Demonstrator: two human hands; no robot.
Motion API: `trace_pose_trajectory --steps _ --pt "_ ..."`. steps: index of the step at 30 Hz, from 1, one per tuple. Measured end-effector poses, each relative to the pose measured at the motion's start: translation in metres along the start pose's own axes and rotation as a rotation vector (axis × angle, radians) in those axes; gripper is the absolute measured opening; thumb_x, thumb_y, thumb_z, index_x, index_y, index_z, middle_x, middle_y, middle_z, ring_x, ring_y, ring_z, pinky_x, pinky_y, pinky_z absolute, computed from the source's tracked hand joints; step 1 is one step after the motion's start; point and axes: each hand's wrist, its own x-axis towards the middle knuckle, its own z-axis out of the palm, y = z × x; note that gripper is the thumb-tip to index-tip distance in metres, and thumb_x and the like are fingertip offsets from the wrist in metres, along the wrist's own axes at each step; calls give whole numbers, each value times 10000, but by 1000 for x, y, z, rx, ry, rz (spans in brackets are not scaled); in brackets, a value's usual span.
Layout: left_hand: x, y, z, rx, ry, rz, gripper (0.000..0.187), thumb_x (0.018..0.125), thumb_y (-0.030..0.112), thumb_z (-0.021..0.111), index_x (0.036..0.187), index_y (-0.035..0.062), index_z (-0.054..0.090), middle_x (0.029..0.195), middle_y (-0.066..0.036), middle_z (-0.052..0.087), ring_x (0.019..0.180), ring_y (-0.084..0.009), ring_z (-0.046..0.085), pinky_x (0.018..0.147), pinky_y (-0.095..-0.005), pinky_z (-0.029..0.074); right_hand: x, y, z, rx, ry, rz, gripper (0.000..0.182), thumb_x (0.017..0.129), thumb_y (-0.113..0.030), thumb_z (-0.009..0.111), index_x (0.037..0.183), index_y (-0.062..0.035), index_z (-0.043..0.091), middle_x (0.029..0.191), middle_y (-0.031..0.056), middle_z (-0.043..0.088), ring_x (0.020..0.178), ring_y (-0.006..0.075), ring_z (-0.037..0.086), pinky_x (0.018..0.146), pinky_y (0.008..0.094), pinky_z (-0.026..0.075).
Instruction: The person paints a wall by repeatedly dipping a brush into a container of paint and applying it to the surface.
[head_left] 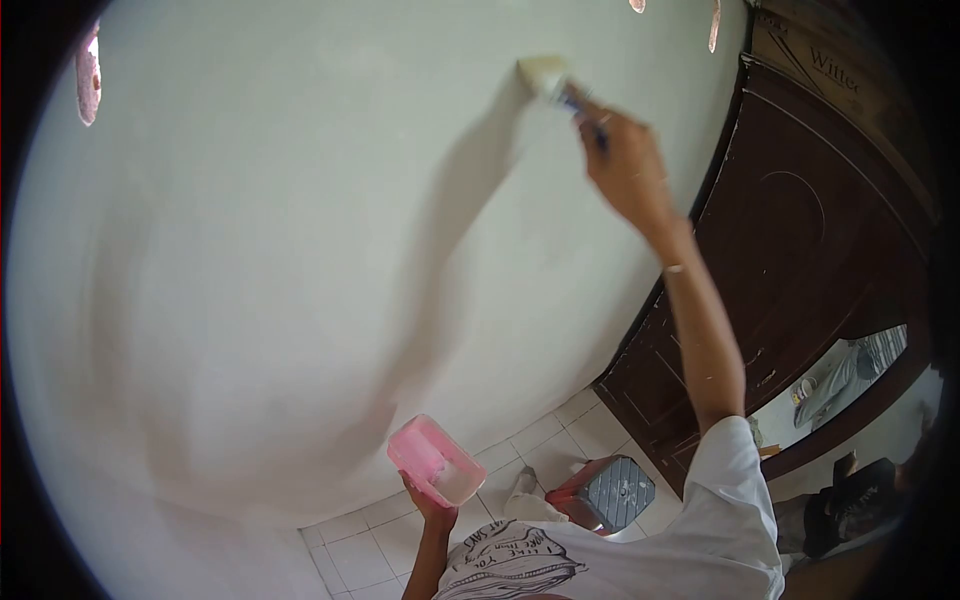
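My right hand (628, 170) is raised with its fingers wrapped round the handle of a paintbrush (548, 80). The bristles of the brush touch the pale wall (300, 250), and a long shadow of arm and brush falls across it. Low in front of my body, my left hand (430, 498) grips a pink plastic tub (418, 448) from beneath and the side. White paint (458, 482) lies in the tub, which is tilted toward me.
A dark brown wooden wardrobe (790, 220) with a mirror (830, 390) stands close on my right, a cardboard box (825, 60) on top. On the tiled floor (370, 555) is a red and grey stool (605, 492). Another person (850, 510) is at lower right.
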Motion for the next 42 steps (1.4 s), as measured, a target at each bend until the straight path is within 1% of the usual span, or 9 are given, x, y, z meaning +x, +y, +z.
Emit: trace_pose_trajectory --steps 5,13,19,26,27,32,36,40,42 --pt "3 6 39 39 -70 53 709 1003 673 346 1530 201 310 1477 -25 435 1348 -266 452 1133 -489 388 -105 9 81 -7 -122 78 607 930 -41 550 1514 -69 386 805 211 603 635 407 615 599 498 528" --pt "4 6 23 36 -129 8 692 1006 659 355 1535 213 316 1471 -18 446 1375 -263 424 1144 -479 371 -180 39 80 -40 -983 -13 373 851 -144 548 1199 -64 656 978 202 667 916 399 645 826 531 549" --pt "-17 6 12 58 -75 11 715 987 681 383 1522 209 338 1457 -14 461 1353 -255 448 1138 -483 374 48 26 -6 -165 -427 -396 347 847 -292 722 1122 -83 748 895 167 694 783 300 658 785 393 524" --pt "-31 6 4 -15 -109 -24 718 982 687 393 1510 202 359 1453 -6 469 1344 -250 460 1122 -482 394 70 8 -21 -62 88 -97 338 906 -248 672 1218 -126 722 616 177 574 518 313 521 590 383 479" --pt "-33 5 -1 -14 -97 -25 718 982 687 393 1510 202 359 1453 -6 469 1344 -250 460 1122 -482 394 48 4 -2 -56 79 58 316 891 -257 621 1168 -172 745 803 228 698 779 432 679 768 510 553" --pt "-46 12 5 48 -21 47 704 996 667 381 1520 197 345 1442 -33 484 1332 -268 476 1113 -500 409 -117 25 106 10 -46 112 442 933 -150 585 1370 -85 563 801 206 664 700 398 652 650 510 535" --pt "-50 15 9 -54 -71 4 702 1002 662 372 1522 192 342 1444 -41 483 1323 -277 485 1107 -500 419 -216 33 107 -70 -725 231 344 897 -164 603 1229 -122 683 843 225 693 823 448 663 812 516 548" --pt "-41 13 19 -71 -132 -4 700 1000 663 380 1513 187 357 1427 -45 502 1308 -273 503 1096 -496 431 -179 69 100 -27 -729 124 222 865 -203 652 1027 -107 769 885 181 711 986 386 645 1021 469 459" --pt "-40 13 22 -71 -133 -17 698 997 666 385 1506 189 369 1418 -47 510 1303 -267 507 1093 -494 434 -88 81 88 -50 -525 -109 198 875 -231 653 964 -106 778 778 203 706 728 356 680 888 467 525"
